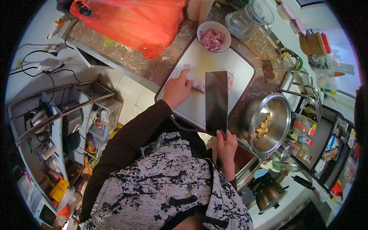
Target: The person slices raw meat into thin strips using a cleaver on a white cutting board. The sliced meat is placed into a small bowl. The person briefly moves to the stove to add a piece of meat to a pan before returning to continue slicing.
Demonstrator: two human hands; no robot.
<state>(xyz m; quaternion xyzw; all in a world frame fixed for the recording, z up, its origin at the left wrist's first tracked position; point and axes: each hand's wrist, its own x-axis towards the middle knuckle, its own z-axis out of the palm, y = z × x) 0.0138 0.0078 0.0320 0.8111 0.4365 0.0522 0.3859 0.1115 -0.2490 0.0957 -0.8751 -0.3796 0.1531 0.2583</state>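
Observation:
My right hand (226, 145) is closed around the handle of a broad cleaver (216, 100), whose dark blade lies across the view of a white cutting board (189, 115). A strip of raw meat (197, 85) shows left of the blade, and more of it shows on the right; the middle is hidden. My left hand (177, 90) rests at the meat's left end, index finger extended; whether it grips the meat I cannot tell. At the board's far end stands a white bowl (214, 36) of cut raw meat.
A red plastic bag (135, 23) covers part of the counter at far left. Right of the board stands a steel basin (270, 123) holding browned cubes. Glass jars (244, 23) stand beyond the bowl. A lidded pot (270, 195) sits at lower right.

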